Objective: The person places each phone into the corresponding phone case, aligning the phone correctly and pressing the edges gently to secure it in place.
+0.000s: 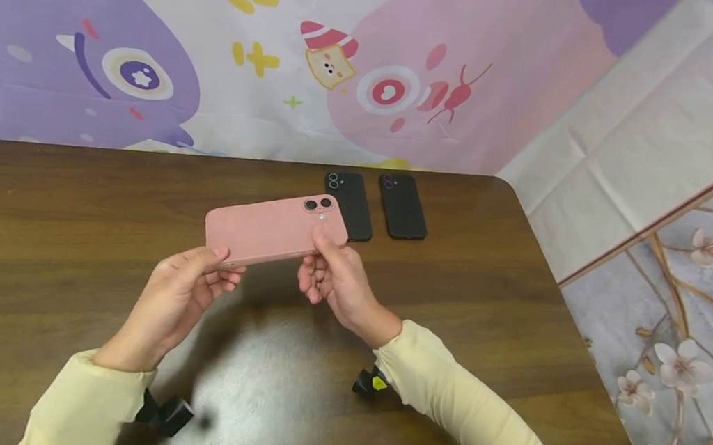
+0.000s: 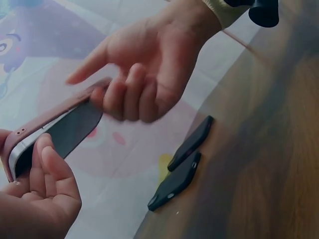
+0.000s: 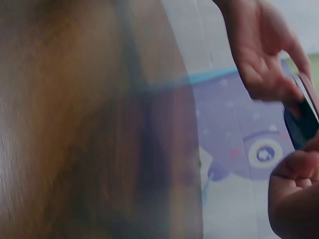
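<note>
A smartphone in a pink case (image 1: 262,227) is held above the table, its back and twin camera lenses facing up in the head view. My left hand (image 1: 178,289) pinches its lower left corner, thumb on the back. At the camera end, my right hand (image 1: 350,281) grips the lower edge, thumb on the back and fingers curled below. From beneath, in the left wrist view, the dark screen (image 2: 82,129) shows. Near the left hand's end, the silver phone edge stands slightly apart from the case rim. The right wrist view catches only part of the phone (image 3: 303,119).
Two dark phones or phone cases, a left one (image 1: 357,212) and a right one (image 1: 404,205), lie side by side at the back of the wooden table (image 1: 80,215). A cartoon-printed cloth (image 1: 264,117) hangs behind, and a floral panel (image 1: 686,346) stands at the right.
</note>
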The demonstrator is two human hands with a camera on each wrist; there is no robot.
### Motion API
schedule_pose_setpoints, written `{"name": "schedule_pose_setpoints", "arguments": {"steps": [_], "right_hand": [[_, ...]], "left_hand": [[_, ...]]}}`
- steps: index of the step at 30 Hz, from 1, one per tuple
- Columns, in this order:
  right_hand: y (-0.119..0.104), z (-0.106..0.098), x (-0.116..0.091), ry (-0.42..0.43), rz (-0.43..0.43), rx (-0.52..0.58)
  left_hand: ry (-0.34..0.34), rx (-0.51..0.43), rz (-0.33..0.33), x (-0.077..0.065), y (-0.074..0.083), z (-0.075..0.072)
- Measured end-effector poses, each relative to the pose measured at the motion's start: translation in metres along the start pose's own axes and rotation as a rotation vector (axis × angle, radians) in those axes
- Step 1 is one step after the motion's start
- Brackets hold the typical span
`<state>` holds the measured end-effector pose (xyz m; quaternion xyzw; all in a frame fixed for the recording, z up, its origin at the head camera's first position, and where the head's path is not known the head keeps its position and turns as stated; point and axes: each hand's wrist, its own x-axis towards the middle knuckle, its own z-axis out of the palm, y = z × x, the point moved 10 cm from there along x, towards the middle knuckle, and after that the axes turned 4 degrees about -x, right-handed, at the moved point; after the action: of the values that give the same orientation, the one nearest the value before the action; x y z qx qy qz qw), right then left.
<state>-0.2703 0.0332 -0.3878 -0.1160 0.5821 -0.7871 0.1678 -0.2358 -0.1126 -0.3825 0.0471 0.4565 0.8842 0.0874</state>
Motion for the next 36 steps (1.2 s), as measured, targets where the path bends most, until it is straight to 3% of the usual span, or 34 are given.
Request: {"name": "schedule_pose_setpoints", "arguments": {"steps": [5, 9, 13, 20, 36], "right_hand": [[0.008, 0.022, -0.004, -0.033, 0.006, 0.054], [0.006, 0.027, -0.004, 0.008, -0.005, 0.131], [0.006, 0.030, -0.003, -0.005, 0.006, 0.155], [0.005, 0.033, -0.001, -0.034, 0.023, 0.157], [0.006, 0.029, -0.002, -0.013, 0.006, 0.157]], "left_hand": [[-0.011, 0.036, 0.011, 0.001, -0.007, 0.008], [-0.022, 0.062, -0.008, 0.001, -0.009, 0.014], [-0.019, 0.082, -0.004, 0.002, -0.007, 0.014], [-0.008, 0.107, -0.003, 0.003, -0.005, 0.010], [-0.044, 0.079, -0.031, 0.004, -0.009, 0.015]]}}
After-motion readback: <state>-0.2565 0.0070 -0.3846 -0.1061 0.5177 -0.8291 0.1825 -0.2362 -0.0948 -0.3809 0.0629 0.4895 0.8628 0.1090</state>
